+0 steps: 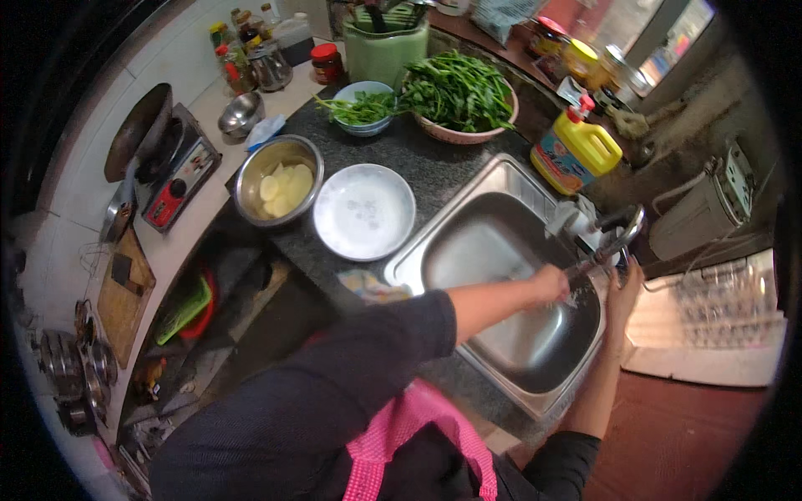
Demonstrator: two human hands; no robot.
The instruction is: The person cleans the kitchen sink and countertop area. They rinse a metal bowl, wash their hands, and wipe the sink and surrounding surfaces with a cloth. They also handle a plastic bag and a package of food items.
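My left hand [551, 285] reaches over the stainless steel sink [463, 250], just below the spout of the chrome faucet [617, 235]. Its fingers look curled, but blur hides whether anything is in them. Splashing water [575, 295] shows beside that hand. At the sink's right rim, my right hand [626, 282] has its fingers around the faucet handle [623, 257]. A white plate [363, 210] lies left of the sink. Beside it stands a metal bowl [241, 200] with peeled, sliced potatoes [285, 188] in it.
Leafy greens [460, 91] fill a pink basin [460, 135] behind the sink, next to a blue-white bowl [363, 129] of greens. A yellow detergent bottle [576, 150] stands at the sink's back corner. A cloth [369, 287] lies by the near-left rim. A gas stove [182, 175] is at left.
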